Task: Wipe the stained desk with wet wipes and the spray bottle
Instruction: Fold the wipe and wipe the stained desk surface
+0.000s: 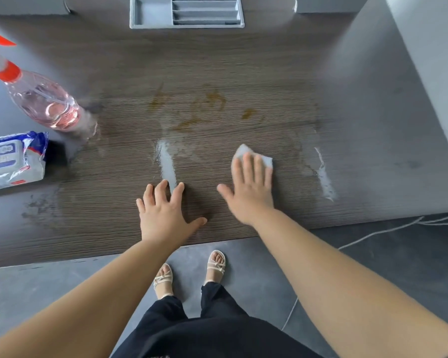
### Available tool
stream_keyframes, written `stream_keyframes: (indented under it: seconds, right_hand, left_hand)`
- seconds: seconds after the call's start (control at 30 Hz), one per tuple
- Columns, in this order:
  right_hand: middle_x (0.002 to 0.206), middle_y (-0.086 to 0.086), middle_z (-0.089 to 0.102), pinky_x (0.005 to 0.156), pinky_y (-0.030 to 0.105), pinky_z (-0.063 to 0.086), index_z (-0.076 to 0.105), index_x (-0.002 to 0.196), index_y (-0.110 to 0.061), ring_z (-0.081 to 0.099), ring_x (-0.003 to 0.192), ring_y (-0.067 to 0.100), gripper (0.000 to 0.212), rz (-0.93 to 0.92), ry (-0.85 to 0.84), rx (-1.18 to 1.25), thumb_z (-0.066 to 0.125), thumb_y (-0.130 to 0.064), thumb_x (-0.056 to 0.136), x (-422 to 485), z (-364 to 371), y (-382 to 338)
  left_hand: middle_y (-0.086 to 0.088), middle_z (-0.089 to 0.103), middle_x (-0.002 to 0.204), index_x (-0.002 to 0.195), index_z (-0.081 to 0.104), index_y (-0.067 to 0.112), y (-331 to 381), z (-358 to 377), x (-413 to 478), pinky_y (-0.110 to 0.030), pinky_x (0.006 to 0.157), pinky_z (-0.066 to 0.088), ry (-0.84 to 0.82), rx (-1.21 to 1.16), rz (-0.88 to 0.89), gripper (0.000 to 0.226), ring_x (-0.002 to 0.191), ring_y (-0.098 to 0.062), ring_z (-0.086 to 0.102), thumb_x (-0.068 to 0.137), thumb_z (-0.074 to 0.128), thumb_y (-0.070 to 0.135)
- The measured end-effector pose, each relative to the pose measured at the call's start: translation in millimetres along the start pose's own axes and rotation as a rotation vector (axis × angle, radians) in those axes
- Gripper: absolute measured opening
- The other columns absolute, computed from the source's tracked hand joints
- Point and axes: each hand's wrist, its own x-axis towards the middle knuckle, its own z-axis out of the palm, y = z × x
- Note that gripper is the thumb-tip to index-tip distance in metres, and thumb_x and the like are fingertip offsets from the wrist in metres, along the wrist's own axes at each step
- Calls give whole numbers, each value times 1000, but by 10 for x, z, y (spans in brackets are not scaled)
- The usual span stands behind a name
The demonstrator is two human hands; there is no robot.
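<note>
On dark wood desk (101, 202), right hand (251, 187) flat, pressing wet wipe (243, 151), left hand (163, 210) splayed beside, brown stain (212, 102) beyond, spray bottle (44, 99) far left.

I see the spray bottle (44, 102) losing its trigger head to the left edge, as does the wet wipes pack (13, 161), its print unreadable. The right hand (251, 192) covers most of the wipe (243, 151).
</note>
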Motion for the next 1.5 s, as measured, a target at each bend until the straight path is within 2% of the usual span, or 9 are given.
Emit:
stream_keyframes:
  seconds: [0.13, 0.27, 0.37, 0.57, 0.8, 0.9, 1.07, 1.3, 1.5]
  right_hand:
    - [150, -4, -30, 114, 41, -18, -17, 147, -25, -30, 139, 19, 83, -361, 1, -141, -18, -70, 77, -355, 149, 364]
    - [156, -2, -22, 115, 38, -16, -9, 150, -27, -22, 143, 17, 68, -5, 24, -42, 2, -61, 92, -203, -3, 1044]
    - [156, 3, -21, 114, 43, -16, -8, 150, -22, -20, 143, 23, 70, 162, 29, 41, 14, -58, 95, -137, -23, 794]
    - [154, 6, 27, 114, 43, 7, 31, 145, -19, 17, 143, 27, 68, -322, 126, -111, 8, -59, 95, -597, 302, 842]
    - [158, 7, -16, 116, 47, -11, -4, 151, -20, -16, 144, 27, 73, 272, 146, 73, 13, -61, 93, -134, 68, 817]
    - [157, 5, -17, 115, 46, -13, -6, 150, -21, -18, 144, 27, 73, 30, 101, 44, 6, -62, 91, -149, 71, 477]
    - [153, 5, 26, 115, 41, 7, 28, 146, -19, 18, 142, 27, 64, -420, 112, -145, 9, -55, 97, -379, 111, 1096]
    - [156, 3, -23, 116, 45, -13, -12, 150, -22, -23, 143, 25, 65, 73, 11, 47, 9, -54, 97, 433, -315, 688]
    - [155, -3, -21, 117, 44, -10, -14, 147, -26, -21, 143, 21, 79, -306, -6, -88, -13, -68, 80, 132, -129, 542]
  left_hand:
    - [-9, 15, 153, 141, 32, 27, 54, 22, 13, -50, 115, 6, 50, -120, -57, 82, 142, -32, 2, 75, 59, 65]
    - [-9, 17, 152, 137, 39, 22, 259, -47, 124, -51, 115, 6, 145, -102, -16, 61, 140, -32, 6, 84, 54, 49]
    - [-7, 17, 151, 140, 34, 23, 525, -72, 189, -44, 115, 10, 104, -72, 133, 60, 139, -31, 9, 87, 51, 44]
    - [-5, 20, 149, 141, 32, 24, 753, -55, 263, -39, 111, 18, 36, -56, 244, 60, 136, -28, 16, 87, 51, 43]
    - [-5, 19, 150, 144, 26, 27, 703, -76, 249, -40, 111, 19, -27, 92, 301, 64, 135, -29, 18, 88, 48, 47]
    - [-4, 18, 151, 146, 24, 28, 671, -87, 259, -39, 111, 19, -34, 95, 313, 66, 135, -28, 19, 88, 49, 47]
    - [-3, 12, 153, 148, 15, 29, 644, -137, 273, -38, 113, 17, -84, 165, 353, 69, 138, -26, 15, 90, 44, 49]
    - [-5, 16, 151, 148, 15, 28, 626, -253, 353, -38, 110, 21, -157, 242, 420, 70, 135, -26, 19, 90, 44, 52]
    - [0, 26, 146, 141, 35, 28, 593, -373, 526, -38, 108, 26, -145, 62, 407, 56, 134, -25, 20, 90, 46, 48]
